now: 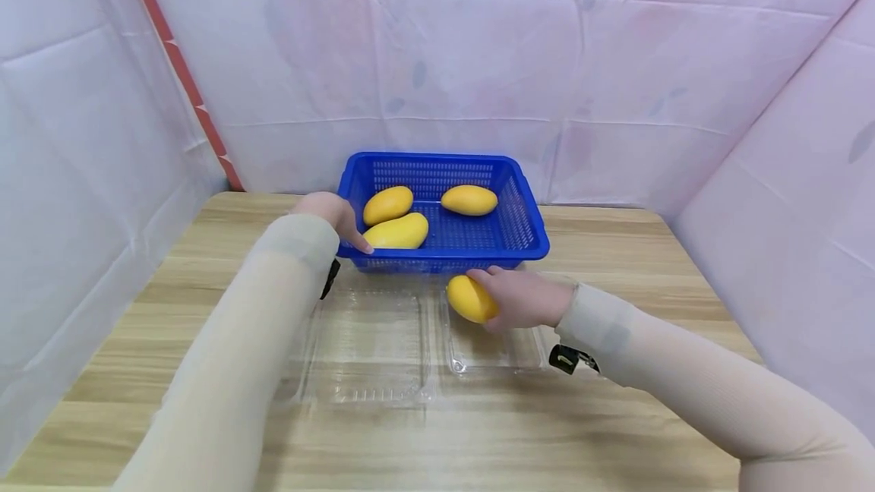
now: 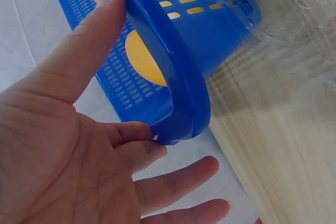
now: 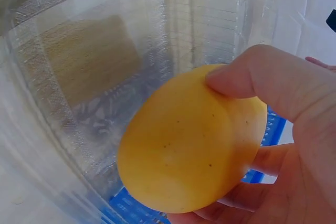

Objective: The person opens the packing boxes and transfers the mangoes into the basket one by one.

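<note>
My right hand (image 1: pixel 522 296) grips a yellow mango (image 3: pixel 189 145), with the thumb on one side and the fingers curled beneath. The mango is over the right half of a clear plastic clamshell box (image 1: pixel 369 348), which lies open on the table. My left hand (image 2: pixel 79 145) holds a corner of the blue basket (image 2: pixel 191 87), its thumb on the rim and index finger against the corner; the other fingers extend free. Inside the basket lie a mango (image 1: pixel 388 205) at the left, another mango (image 1: pixel 403 232) in front of it and a third mango (image 1: pixel 469 200) towards the right.
The basket stands at the back of the wooden table (image 1: pixel 478 439), close to the cloth-covered back wall (image 1: pixel 444 59). The clamshell box is in front of it. More clear plastic shows beneath my left forearm (image 1: pixel 232 340). Cloth walls flank the table.
</note>
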